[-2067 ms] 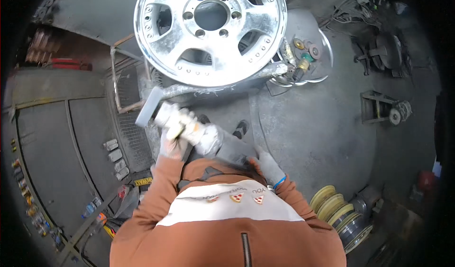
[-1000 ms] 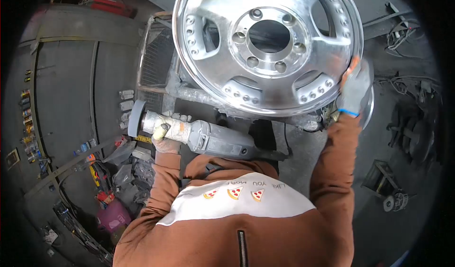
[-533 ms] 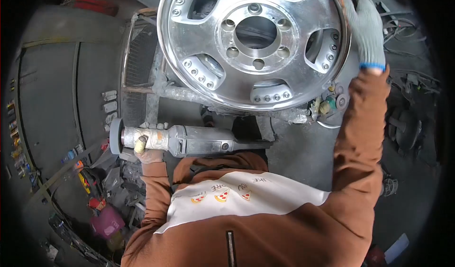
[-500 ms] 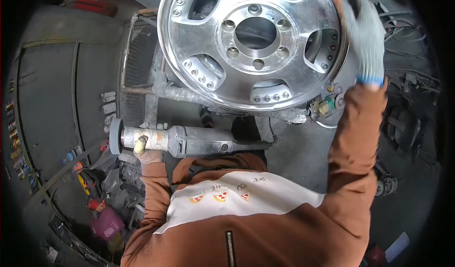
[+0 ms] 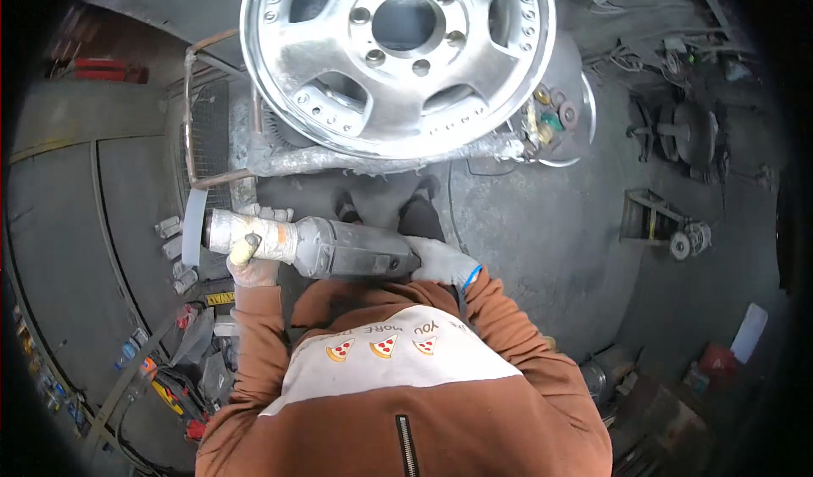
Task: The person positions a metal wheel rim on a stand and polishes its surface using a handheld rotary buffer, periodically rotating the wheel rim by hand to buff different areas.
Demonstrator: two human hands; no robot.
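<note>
A grey electric grinder (image 5: 349, 248) lies crosswise in front of my waist, with a pale round disc (image 5: 194, 227) at its left end. My gloved left hand (image 5: 252, 253) wraps around its tape-covered neck just behind that disc. At the other end, my gloved right hand (image 5: 445, 262) closes around the rear of the body; the fingers are partly hidden. Ahead of both hands, a shiny silver wheel rim (image 5: 398, 96) lies face up on a stand (image 5: 373, 163) with a wrapped front edge. The disc is apart from the rim.
Several small discs and parts (image 5: 550, 120) sit on a round tray right of the rim. A wire-mesh frame (image 5: 208, 130) stands to the left. On the right are a black stool (image 5: 677, 130) and a small machine on a metal frame (image 5: 688, 238). Clutter lines the lower left.
My right hand has left the rim's right edge and come down to the grinder's rear, now gripping it. The view has shifted, and the rim appears farther up and left.
</note>
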